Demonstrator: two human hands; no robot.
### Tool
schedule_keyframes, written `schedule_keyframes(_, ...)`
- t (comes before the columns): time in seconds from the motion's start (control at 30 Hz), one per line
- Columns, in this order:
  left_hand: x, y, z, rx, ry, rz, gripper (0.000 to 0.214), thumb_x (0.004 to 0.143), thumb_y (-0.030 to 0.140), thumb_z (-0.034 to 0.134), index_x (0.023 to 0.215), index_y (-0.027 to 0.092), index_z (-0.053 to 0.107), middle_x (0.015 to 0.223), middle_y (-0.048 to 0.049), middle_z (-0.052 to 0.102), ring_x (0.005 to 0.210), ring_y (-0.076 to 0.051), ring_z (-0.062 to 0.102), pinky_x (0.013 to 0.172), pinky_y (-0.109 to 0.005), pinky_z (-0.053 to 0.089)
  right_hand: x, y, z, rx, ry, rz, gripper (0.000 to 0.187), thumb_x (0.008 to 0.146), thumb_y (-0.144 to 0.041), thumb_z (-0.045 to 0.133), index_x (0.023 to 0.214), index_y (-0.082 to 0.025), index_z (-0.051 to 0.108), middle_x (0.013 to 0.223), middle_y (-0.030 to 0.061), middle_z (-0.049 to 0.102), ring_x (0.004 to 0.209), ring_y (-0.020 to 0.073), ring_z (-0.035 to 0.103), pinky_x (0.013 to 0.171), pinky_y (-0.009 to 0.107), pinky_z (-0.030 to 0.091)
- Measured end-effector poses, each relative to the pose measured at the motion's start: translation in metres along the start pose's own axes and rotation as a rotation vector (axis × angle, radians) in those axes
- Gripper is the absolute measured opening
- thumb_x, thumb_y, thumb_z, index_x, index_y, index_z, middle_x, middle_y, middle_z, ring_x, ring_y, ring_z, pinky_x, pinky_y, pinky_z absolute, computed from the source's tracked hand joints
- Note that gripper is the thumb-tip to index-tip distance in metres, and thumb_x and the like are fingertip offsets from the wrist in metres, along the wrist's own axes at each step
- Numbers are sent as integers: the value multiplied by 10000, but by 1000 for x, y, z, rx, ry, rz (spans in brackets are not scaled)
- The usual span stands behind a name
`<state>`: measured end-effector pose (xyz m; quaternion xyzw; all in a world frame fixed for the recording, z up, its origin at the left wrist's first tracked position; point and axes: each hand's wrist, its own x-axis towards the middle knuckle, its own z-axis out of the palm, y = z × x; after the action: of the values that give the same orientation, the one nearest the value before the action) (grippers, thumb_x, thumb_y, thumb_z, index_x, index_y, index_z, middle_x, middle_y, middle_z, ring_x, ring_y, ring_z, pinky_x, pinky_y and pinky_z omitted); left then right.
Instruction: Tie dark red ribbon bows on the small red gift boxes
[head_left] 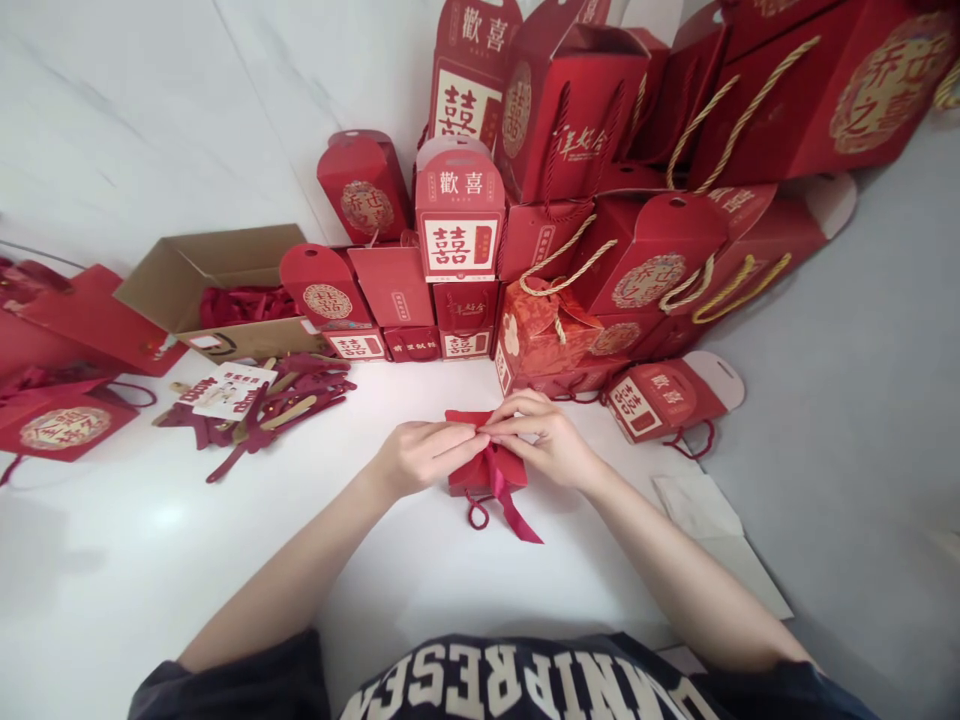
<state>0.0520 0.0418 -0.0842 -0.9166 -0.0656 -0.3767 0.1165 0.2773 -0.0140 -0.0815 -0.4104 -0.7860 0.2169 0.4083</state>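
Observation:
A small red gift box (465,480) sits on the white table in front of me, with a dark red cord loop (478,514) at its near side. A crimson satin ribbon (510,498) runs from the top of the box, and one tail hangs down onto the table. My left hand (431,455) and my right hand (541,437) meet over the box top, fingertips pinched together on the ribbon. The fingers hide the part of the ribbon between them.
Stacked red gift boxes (462,235) line the wall behind. A cardboard carton (225,255) with red ribbons inside stands back left, and a pile of ribbon pieces (262,405) lies before it. Another red box (660,400) lies at right, near white paper (701,510).

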Motion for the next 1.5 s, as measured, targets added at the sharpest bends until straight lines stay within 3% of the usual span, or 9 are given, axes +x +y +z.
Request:
schedule_keyframes(0.2,-7,-3,2,-75,-7,12,306,832,131,641,1134,171,618,978,-47,746,822,-133,722,711,-215,593,0,-5,-1,-60,-34,-59,153,915,-220,563,965,-236,707,955,42,719,918,187,617,866,391,453)
schedule_keyframes(0.37,-10,-2,3,-89,-14,-4,341,847,138,620,1181,204,604,1005,-37,744,840,-136,723,708,-214,597,-2,-8,-1,-221,62,-146,192,906,-168,508,1030,-216,647,989,67,713,955,206,633,891,394,471)
schedule_keyframes(0.5,-8,-2,4,-73,-2,0,304,842,141,627,1141,194,620,978,-32,748,796,-128,722,684,-212,596,0,-10,-3,-130,7,-91,215,881,-154,531,1065,-223,616,1040,64,694,1027,212,621,966,429,447)
schedule_keyframes(0.93,-4,-1,3,-67,-7,-11,244,848,145,610,1085,203,621,927,-15,746,741,-112,714,656,-200,574,2,-17,2,-97,-15,-97,226,822,-79,483,976,-231,548,899,25,648,862,182,606,1043,479,381)
schedule_keyframes(1.03,-4,-1,3,-76,-13,-16,236,850,147,611,1080,200,617,936,-12,747,745,-108,714,655,-201,572,3,-18,2,-142,32,-61,219,782,-72,504,938,-225,532,869,36,621,861,201,576,1016,469,394)
schedule_keyframes(1.17,-3,-1,1,-90,-32,3,213,845,133,620,1053,179,619,935,-13,748,761,-110,714,653,-208,566,3,-19,1,-87,-66,-43,221,784,-64,501,944,-215,523,884,37,621,856,198,569,961,427,423)
schedule_keyframes(1.3,0,-1,0,-99,-30,13,222,838,114,625,1056,154,619,940,-29,749,782,-123,717,652,-214,566,2,-16,-1,-136,64,-16,198,785,-67,506,919,-213,519,870,47,600,854,211,556,942,435,420)
schedule_keyframes(1.43,3,0,-2,-108,-35,20,196,851,117,612,1041,160,627,936,-29,752,770,-127,717,648,-216,564,2,-16,4,-105,-38,-29,189,806,-67,497,929,-205,535,891,54,605,865,208,556,846,375,457)
schedule_keyframes(1.5,4,1,-3,-112,-40,10,178,861,121,599,1029,168,632,930,-28,754,762,-126,718,643,-215,560,1,-14,8,-123,5,-29,192,811,-54,485,919,-202,541,869,51,603,842,200,560,820,354,467)
